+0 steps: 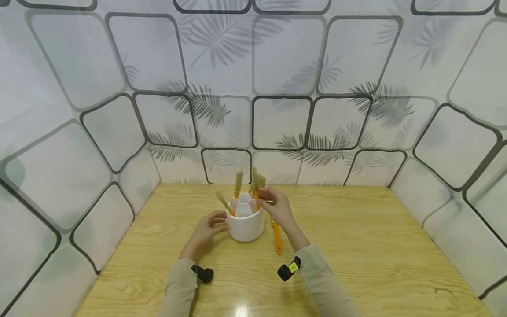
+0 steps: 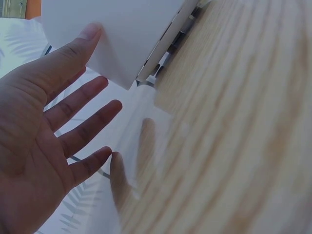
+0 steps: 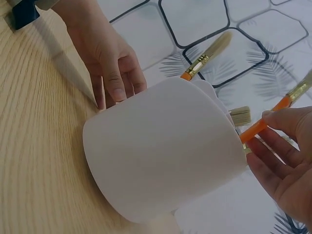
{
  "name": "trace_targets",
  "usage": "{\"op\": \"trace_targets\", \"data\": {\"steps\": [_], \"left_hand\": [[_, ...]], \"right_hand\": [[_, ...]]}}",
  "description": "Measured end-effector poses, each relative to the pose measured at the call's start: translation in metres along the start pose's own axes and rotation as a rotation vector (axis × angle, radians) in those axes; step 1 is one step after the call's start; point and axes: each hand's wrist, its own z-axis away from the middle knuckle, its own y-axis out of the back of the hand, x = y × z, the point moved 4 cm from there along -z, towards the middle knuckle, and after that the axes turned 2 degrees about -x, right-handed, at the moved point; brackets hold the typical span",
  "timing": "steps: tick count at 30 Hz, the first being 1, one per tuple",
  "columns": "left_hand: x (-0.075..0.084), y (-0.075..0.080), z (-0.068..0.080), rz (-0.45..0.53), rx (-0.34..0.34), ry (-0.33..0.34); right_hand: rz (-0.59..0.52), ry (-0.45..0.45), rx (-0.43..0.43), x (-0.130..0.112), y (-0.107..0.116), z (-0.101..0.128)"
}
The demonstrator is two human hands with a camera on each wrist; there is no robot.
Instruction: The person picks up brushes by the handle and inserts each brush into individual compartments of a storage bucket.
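Note:
A white round container (image 1: 245,230) stands on the table with several orange-handled paintbrushes in it, bristles up. One paintbrush (image 1: 220,196) leans out to the left, and another (image 1: 239,179) stands at the back. My left hand (image 1: 208,226) touches the container's left side with its thumb; in the left wrist view its fingers are extended and spread. Over the right rim, my right hand (image 1: 276,205) pinches the orange handle of a paintbrush (image 3: 253,131) between thumb and fingers. The handle's lower end is hidden behind the container wall.
An orange-handled tool (image 1: 277,237) lies on the wooden table (image 1: 376,255) right of the container, its far end partly hidden by the right hand. Patterned white sheeting (image 1: 281,123) encloses the back and both sides.

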Motion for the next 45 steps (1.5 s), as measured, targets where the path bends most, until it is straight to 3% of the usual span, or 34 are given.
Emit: {"op": "trace_targets", "data": {"steps": [6, 12, 22, 29, 37, 45], "left_hand": [[0.0, 0.0, -0.001, -0.009, -0.009, -0.044], [-0.002, 0.001, -0.002, 0.014, -0.007, -0.032], [0.002, 0.001, -0.002, 0.037, -0.024, 0.0], [0.024, -0.001, 0.005, 0.053, -0.065, -0.005], [0.005, -0.003, 0.0, 0.035, -0.057, 0.018], [0.003, -0.003, 0.0, 0.026, -0.055, -0.006]], "right_hand": [[-0.008, -0.01, -0.003, -0.008, 0.005, 0.004], [0.008, -0.01, -0.005, -0.024, 0.011, 0.013], [0.024, -0.036, 0.032, -0.017, 0.017, 0.017], [0.002, -0.026, 0.047, -0.007, 0.023, 0.018], [-0.023, -0.043, 0.08, 0.005, 0.027, 0.025], [-0.024, -0.069, 0.09, 0.01, 0.03, 0.03]]}}
